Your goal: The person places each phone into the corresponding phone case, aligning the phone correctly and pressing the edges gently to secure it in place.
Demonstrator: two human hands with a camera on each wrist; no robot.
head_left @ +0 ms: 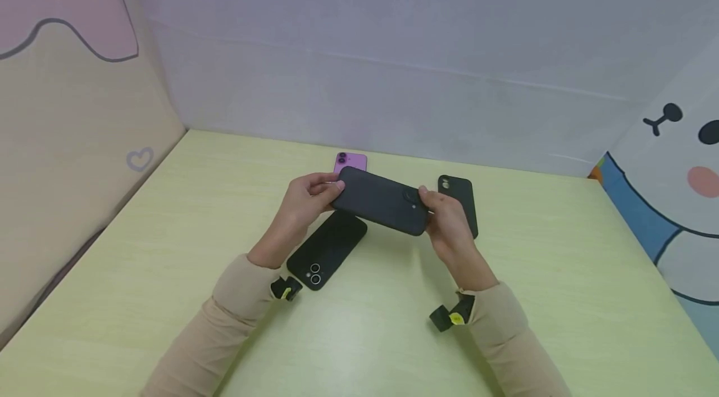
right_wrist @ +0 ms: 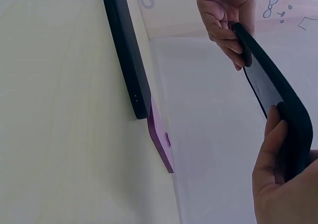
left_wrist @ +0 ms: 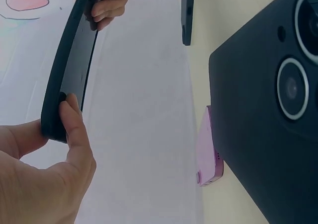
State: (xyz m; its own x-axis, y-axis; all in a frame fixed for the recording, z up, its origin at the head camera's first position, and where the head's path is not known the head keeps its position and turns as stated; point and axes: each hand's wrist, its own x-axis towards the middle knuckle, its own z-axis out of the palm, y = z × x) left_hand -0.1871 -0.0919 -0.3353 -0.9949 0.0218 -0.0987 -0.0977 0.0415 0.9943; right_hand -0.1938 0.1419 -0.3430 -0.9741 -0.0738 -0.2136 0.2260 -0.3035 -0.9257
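My left hand [head_left: 303, 203] pinches one end of a black-cased phone [head_left: 382, 200], thumb on its back and fingers beneath. The other end, by the camera cutout, is gripped by my right hand [head_left: 449, 222]. The cased phone is held up, slightly tilted, its back toward the head camera; both wrist views show a grey, glossy face [right_wrist: 263, 85] underneath. Below my left hand, another black-cased phone [head_left: 327, 250] with two ringed lenses lies on the table. A pink-purple phone [head_left: 352, 161] lies behind the held one, partly hidden. A black phone case [head_left: 459, 202] lies beside my right hand.
The pale yellow table [head_left: 359, 334] meets a whitish cloth backdrop [head_left: 393, 72] at its far edge. Printed panels stand on both sides. Each wrist carries a small black camera mount [head_left: 452, 316] just past the sleeve cuff.
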